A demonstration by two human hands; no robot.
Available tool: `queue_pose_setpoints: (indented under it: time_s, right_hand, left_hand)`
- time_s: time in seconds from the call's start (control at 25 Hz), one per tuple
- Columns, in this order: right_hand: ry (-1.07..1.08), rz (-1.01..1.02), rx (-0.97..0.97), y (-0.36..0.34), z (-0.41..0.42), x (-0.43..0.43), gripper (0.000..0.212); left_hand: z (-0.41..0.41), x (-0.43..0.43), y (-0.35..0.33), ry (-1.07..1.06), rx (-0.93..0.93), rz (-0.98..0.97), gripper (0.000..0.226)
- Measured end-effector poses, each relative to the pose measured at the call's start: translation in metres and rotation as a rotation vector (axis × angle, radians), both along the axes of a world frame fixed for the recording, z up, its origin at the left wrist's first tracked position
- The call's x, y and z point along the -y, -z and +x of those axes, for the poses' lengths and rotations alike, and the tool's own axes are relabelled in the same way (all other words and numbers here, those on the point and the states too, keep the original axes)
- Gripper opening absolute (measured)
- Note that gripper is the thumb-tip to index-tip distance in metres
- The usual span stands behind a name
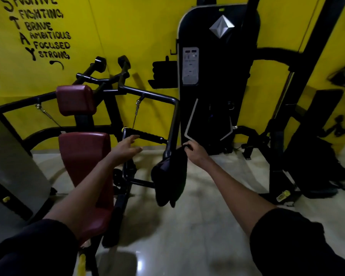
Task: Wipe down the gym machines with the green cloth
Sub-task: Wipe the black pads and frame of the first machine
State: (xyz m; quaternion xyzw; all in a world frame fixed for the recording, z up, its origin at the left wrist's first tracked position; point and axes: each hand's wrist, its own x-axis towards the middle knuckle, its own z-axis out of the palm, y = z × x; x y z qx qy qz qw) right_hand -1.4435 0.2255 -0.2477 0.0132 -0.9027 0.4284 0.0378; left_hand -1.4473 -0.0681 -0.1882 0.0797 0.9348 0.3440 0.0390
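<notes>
Fingers [188,146] of the right hand [196,154] are curled round the top edge of the cloth [170,182] and pinch it. It is one cloth only. It hangs down in folds from this hand, and in the weak light it looks almost black. It lies against the lower part of the bent black bar [174,120] of the seat machine [112,96]. The left hand [126,149] holds nothing. Its fingers are stretched out and loose, just under the ribbed handle [147,134], and I cannot tell if they touch it.

The seat machine has two red pads, a small upper pad [75,100] and a long lower pad [86,160]. Two black arms [100,63] with round ends rise behind it, and two thin cables [136,111] hang by metal clips from its frame. To the right of it stands one tall black tower [217,76], with one silver diamond [221,26] and one pale label [190,65] on its front. One more dark frame [281,136] stands farther right. The wall [127,26] is yellow with black painted words, and the floor [187,226] is pale and shiny.
</notes>
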Motion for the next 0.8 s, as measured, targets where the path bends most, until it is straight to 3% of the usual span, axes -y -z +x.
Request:
queue_pose_setpoints:
  time_s: [0.16, 0.44, 0.6, 0.68, 0.8]
  right_hand:
    - [0.143, -0.264, -0.040, -0.025, -0.003, -0.069, 0.020]
    - [0.225, -0.229, -0.143, -0.068, 0.003, -0.196, 0.017]
    - [0.287, -0.167, -0.194, -0.099, 0.016, -0.285, 0.038]
    - [0.345, -0.141, -0.197, -0.113, 0.021, -0.324, 0.048]
    - [0.456, -0.179, -0.252, -0.131, 0.025, -0.386, 0.052]
  left_hand:
    - [-0.024, -0.066, -0.006, 0.077, -0.032, 0.037, 0.062]
    - [-0.053, -0.221, -0.009, 0.239, -0.039, 0.067, 0.060]
    - [-0.066, -0.319, -0.012, 0.314, 0.000, 0.164, 0.053]
    - [-0.071, -0.359, -0.010, 0.360, 0.071, 0.222, 0.061]
    - [-0.083, -0.431, -0.003, 0.448, 0.132, 0.231, 0.059]
